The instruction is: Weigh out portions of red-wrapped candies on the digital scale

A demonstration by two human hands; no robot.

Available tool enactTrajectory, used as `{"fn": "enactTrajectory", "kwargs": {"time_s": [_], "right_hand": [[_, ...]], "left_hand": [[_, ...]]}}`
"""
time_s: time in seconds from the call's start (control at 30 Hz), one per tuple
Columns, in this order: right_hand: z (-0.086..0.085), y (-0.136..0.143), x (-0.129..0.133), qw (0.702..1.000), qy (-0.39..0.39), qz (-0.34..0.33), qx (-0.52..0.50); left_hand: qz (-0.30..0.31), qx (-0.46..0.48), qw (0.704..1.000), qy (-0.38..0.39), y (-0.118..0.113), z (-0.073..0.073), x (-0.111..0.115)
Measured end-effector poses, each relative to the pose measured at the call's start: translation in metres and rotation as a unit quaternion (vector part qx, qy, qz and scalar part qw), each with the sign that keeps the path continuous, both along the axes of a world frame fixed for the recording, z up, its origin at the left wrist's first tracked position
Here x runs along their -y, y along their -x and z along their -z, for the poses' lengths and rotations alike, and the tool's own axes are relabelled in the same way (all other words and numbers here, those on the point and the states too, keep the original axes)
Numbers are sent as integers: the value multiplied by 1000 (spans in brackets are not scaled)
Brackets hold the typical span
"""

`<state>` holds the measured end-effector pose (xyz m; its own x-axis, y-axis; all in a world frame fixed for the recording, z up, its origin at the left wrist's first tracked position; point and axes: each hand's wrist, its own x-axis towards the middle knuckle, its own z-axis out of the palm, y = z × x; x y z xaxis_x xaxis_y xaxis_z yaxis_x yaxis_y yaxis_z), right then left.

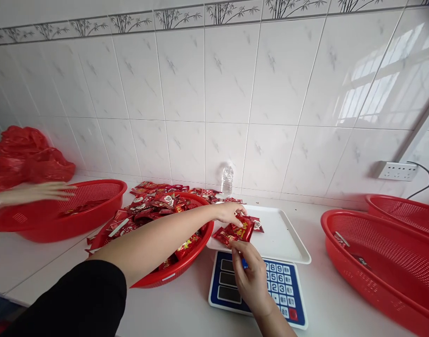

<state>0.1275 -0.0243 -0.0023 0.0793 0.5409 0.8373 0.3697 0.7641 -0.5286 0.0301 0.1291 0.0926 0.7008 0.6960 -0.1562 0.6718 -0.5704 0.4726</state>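
My left hand [231,213] reaches across to the scale's white tray [280,234], its fingers closed on the upper edge of a shiny red snack packet [245,228]. Just below, the thumb and finger of my right hand [250,276] pinch the lower edge of a small red packet [225,236] beside it. Another red packet [257,223] sticks out behind on the tray. Under my right hand is the blue keypad of the digital scale [287,292]. My left forearm partly covers a red basket [200,245] heaped with red packets.
More packets [147,187] lie behind the basket, near a clear plastic bottle [227,181]. Red baskets [379,262] stand at right, one with a few packets. At left, another person's blurred hand [42,192] is over a red basket [105,187], by red plastic bags [28,154].
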Motion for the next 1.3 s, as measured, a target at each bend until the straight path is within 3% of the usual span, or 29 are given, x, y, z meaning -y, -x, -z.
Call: {"fn": "enactTrajectory", "kwargs": {"time_s": [0.23, 0.37, 0.5, 0.63, 0.77, 0.97, 1.07, 1.2, 1.3], "right_hand": [[1, 0, 0, 1000, 2, 6, 5], [1, 0, 0, 1000, 2, -5, 11], [2, 1, 0, 1000, 5, -11, 11], [2, 1, -1, 1000, 11, -18, 19], [5, 0, -2, 1000, 15, -18, 14], [7, 0, -1, 999, 23, -24, 25], [6, 1, 1, 999, 21, -22, 29], [4, 2, 2, 999, 11, -21, 32], [5, 2, 2, 999, 15, -20, 33]], "left_hand": [[-75, 90, 988, 102, 8, -7, -4], [-112, 48, 993, 1, 15, -1, -12], [-84, -10, 993, -83, 5, 13, -11], [-115, -24, 990, -81, -18, 24, -2], [-168, -16, 984, -61, -34, 23, 0], [-194, -1, 979, -58, -22, 7, -10], [-161, -24, 980, -119, -9, 5, -11], [-23, -90, 986, -138, -5, 14, -1], [-23, -131, 983, -123, -12, 22, 9]]}}
